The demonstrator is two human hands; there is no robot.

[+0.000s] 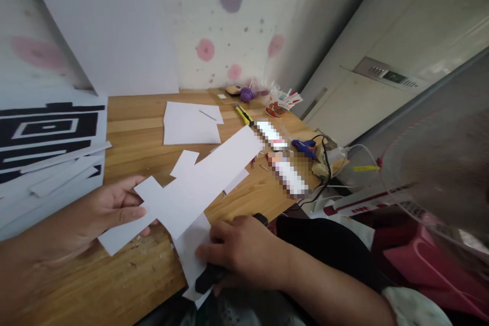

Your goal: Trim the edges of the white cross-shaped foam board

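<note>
A white cut-out sheet [206, 178], long with a cross-shaped end, is pinched between the thumb and fingers of my left hand [122, 209]. Near the table's front edge, my right hand [244, 249] is closed around a black-handled tool [208, 277]; its working end cannot be made out. Under that hand and partly beneath the cut-out lies another white piece [193, 249], reaching over the edge. Smaller white scraps [236, 181] show around the cut-out on the wooden table [133, 137].
White sheets [187, 125] with a thin rod lie farther back. A yellow cutter [243, 114], blurred-out items [288, 175], a blue glue gun [304, 147] and a tub of sticks [277, 104] stand right. Paper strips [64, 168] cover a black-patterned sheet [49, 130] at left.
</note>
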